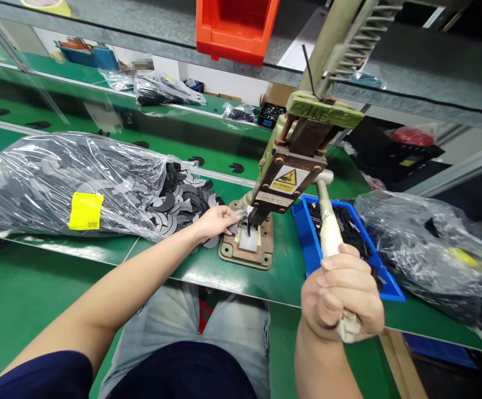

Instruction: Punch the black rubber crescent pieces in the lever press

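My left hand (216, 223) pinches a flat grey curved piece (235, 220) at the base plate (244, 258) of a green hand press (290, 160). The piece lies beside the press's dark ram, above a pale pad. My right hand (346, 291) is wrapped round the press's lever handle (330, 230), which is bound in whitish tape. Left of the press, many grey and black curved pieces (178, 202) spill from a clear plastic bag (57, 177) bearing a yellow label (86, 211). How the pinched piece sits under the ram is partly hidden.
A blue tray (307, 249) of black parts stands right of the press, with another filled plastic bag (436, 244) beside it. Behind, several dark pieces (236, 167) lie spaced along a green strip. An orange bin (236, 33) sits on the metal shelf overhead.
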`<state>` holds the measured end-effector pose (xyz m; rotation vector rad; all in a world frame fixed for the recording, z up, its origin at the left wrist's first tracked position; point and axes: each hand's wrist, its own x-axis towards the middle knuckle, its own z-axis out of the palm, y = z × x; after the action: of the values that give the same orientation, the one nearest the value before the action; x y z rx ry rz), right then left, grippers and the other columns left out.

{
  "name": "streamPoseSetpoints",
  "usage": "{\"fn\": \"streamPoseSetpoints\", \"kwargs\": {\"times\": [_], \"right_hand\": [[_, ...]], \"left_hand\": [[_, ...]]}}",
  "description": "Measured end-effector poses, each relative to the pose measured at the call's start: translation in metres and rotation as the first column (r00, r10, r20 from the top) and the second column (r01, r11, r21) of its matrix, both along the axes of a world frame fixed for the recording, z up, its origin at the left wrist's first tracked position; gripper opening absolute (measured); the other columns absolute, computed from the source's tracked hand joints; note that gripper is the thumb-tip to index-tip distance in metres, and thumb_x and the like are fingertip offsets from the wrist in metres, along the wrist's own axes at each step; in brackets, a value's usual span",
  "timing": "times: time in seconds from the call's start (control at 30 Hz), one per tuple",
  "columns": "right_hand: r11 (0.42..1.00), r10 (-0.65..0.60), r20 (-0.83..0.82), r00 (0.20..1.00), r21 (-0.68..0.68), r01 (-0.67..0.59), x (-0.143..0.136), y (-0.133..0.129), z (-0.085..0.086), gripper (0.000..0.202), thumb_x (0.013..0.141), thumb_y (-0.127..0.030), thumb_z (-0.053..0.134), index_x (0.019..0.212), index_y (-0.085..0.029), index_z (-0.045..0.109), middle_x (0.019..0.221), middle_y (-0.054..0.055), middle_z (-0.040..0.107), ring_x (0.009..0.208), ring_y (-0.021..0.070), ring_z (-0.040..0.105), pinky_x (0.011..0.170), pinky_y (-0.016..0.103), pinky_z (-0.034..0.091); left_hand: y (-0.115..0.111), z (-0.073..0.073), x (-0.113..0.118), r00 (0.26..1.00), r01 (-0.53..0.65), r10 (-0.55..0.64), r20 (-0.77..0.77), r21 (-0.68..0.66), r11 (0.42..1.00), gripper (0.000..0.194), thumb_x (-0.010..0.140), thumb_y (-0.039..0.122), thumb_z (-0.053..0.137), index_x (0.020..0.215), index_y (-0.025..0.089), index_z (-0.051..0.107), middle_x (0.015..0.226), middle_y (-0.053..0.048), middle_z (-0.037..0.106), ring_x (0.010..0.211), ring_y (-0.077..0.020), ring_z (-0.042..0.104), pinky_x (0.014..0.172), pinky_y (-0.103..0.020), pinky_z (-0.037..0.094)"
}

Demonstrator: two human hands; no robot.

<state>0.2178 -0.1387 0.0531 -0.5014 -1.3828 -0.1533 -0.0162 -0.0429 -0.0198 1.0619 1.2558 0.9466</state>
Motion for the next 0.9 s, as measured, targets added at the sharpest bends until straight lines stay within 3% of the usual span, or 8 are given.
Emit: {"fn": "streamPoseSetpoints", "kwargs": {"times": [0.17, 0.53, 0.73, 0.9], "right_hand": [[1.0, 0.012, -0.031, 0.999, 0.026, -0.012, -0.003, 0.001, 0.002, 0.045, 0.093, -0.036, 0.07, 0.059, -0.02, 0.044, 0.06, -0.006, 0.055, 0.068, 0.0115, 0.065, 0.092, 0.05, 0.057], [0.996, 0.01, -0.104, 0.995, 0.095, 0.0, -0.006, 0.01, -0.002, 0.05, 0.088, -0.04, 0.072, 0.054, -0.022, 0.041, 0.054, -0.006, 0.052, 0.061, 0.0117, 0.061, 0.085, 0.047, 0.058], [0.994, 0.004, -0.105, 0.995, 0.109, 0.007, -0.007, 0.011, -0.003, 0.053, 0.089, -0.041, 0.072, 0.054, -0.021, 0.038, 0.054, -0.006, 0.05, 0.061, 0.011, 0.06, 0.084, 0.047, 0.058], [0.996, -0.005, -0.096, 0.995, 0.092, 0.014, -0.006, 0.01, -0.002, 0.049, 0.091, -0.042, 0.07, 0.057, -0.022, 0.042, 0.055, -0.007, 0.051, 0.061, 0.0113, 0.061, 0.085, 0.048, 0.059]], "left_hand": [[0.004, 0.004, 0.004, 0.996, 0.029, -0.026, -0.089, 0.024, 0.999, 0.03, 0.086, 0.032, 0.085, 0.078, 0.015, 0.062, 0.062, 0.004, 0.062, 0.045, -0.0057, 0.054, 0.043, -0.017, 0.041], [0.017, -0.002, -0.003, 0.984, 0.15, -0.149, -0.098, 0.007, 0.989, 0.039, 0.085, 0.037, 0.087, 0.08, 0.017, 0.054, 0.061, 0.006, 0.059, 0.046, -0.0072, 0.059, 0.044, -0.017, 0.051], [0.028, 0.001, -0.004, 0.962, 0.231, -0.244, -0.121, -0.113, 0.966, 0.041, 0.087, 0.036, 0.086, 0.079, 0.018, 0.05, 0.058, 0.005, 0.06, 0.046, -0.0089, 0.062, 0.048, -0.019, 0.057], [0.032, 0.001, -0.008, 0.948, 0.288, -0.296, -0.121, -0.083, 0.954, 0.041, 0.085, 0.038, 0.087, 0.081, 0.019, 0.05, 0.057, 0.007, 0.057, 0.047, -0.0109, 0.065, 0.047, -0.019, 0.057]]}}
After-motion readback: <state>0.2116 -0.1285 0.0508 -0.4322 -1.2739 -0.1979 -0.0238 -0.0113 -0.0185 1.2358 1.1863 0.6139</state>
